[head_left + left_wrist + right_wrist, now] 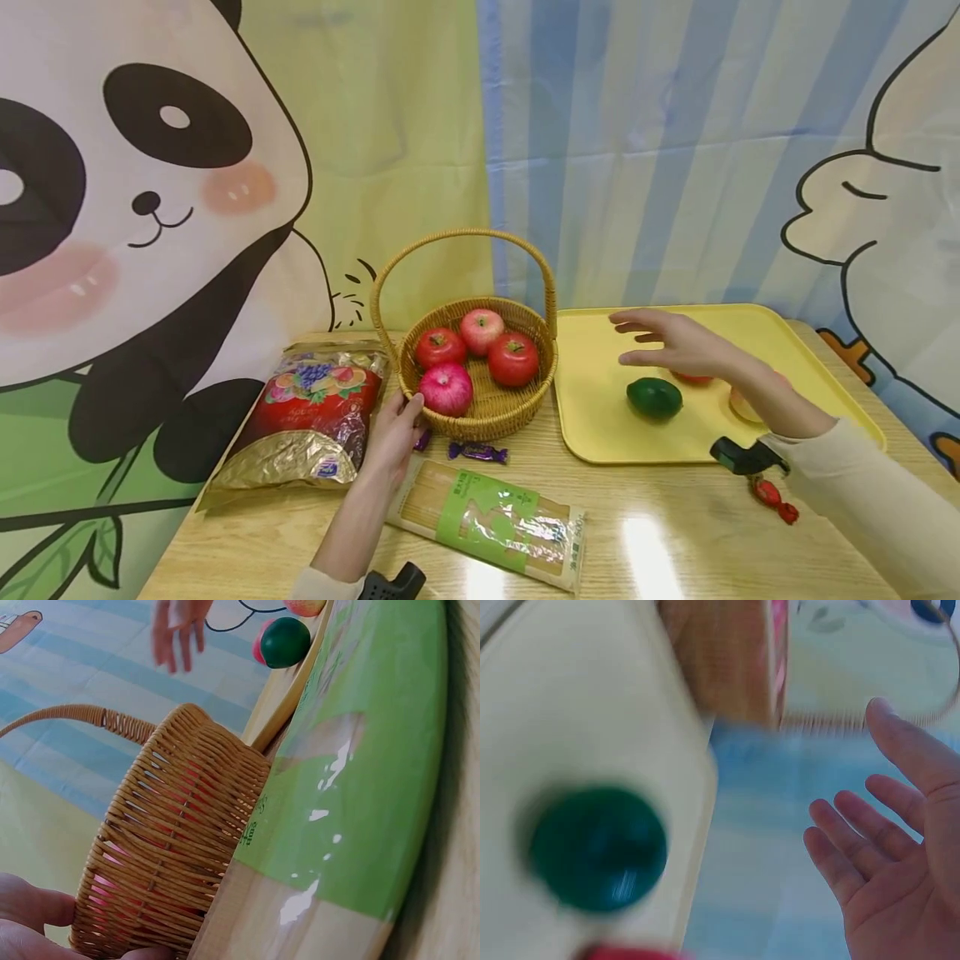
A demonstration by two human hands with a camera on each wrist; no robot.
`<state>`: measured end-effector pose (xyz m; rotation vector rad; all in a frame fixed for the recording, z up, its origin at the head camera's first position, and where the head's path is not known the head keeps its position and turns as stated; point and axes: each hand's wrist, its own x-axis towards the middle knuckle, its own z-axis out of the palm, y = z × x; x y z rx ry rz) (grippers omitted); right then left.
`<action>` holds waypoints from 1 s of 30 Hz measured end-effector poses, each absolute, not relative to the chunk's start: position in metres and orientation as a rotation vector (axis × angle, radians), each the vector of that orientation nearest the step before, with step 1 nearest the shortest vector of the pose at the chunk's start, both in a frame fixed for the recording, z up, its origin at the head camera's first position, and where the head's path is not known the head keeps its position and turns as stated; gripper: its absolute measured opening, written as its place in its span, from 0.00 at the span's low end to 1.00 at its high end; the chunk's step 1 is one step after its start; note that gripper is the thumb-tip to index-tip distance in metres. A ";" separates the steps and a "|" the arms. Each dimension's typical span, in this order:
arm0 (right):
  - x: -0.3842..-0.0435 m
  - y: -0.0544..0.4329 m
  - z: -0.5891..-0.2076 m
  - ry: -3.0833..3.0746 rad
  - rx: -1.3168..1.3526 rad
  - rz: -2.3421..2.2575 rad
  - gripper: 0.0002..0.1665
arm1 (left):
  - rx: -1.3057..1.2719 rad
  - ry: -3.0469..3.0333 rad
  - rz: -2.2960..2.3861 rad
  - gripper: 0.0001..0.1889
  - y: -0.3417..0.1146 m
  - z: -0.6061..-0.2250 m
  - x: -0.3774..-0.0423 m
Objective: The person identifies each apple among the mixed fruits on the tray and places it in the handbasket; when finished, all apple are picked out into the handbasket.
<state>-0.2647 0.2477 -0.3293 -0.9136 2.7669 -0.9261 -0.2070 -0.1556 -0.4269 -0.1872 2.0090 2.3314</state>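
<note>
My left hand (392, 433) holds the near left side of a wicker basket (491, 428), its thumb by the rim; the left wrist view shows fingers against the woven wall (161, 847). Inside the basket lie red apples (513, 359) and a purple-red onion (446, 389). Over the yellow tray (600, 442) hovers my right hand (686, 343), fingers extended and palm bare in the right wrist view. Below it on the tray sits a dark green fruit (655, 398), beside a red fruit (693, 379) mostly hidden by the hand and a yellowish-red one (742, 406) partly behind the forearm.
A gold-and-red candy bag (307, 417) leans left of the basket. In front lies a noodle packet (491, 521) with a green label. Purple-wrapped candy (477, 452) is by the basket's foot, and a red-wrapped candy (772, 497) lies before the tray. A printed curtain (405, 108) hangs behind.
</note>
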 end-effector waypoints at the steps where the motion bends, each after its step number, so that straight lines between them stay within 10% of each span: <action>1: -0.265 0.260 -0.330 2.801 -0.875 -0.897 0.38 | -0.187 2.013 2.329 0.29 -0.156 -0.426 -0.207; 13: -0.281 0.349 -0.364 2.960 -0.553 -0.678 0.47 | -0.188 2.010 2.323 0.29 -0.158 -0.426 -0.206; 30: -0.285 0.357 -0.385 2.942 -0.467 -0.617 0.54 | -0.184 2.001 2.341 0.28 -0.156 -0.429 -0.208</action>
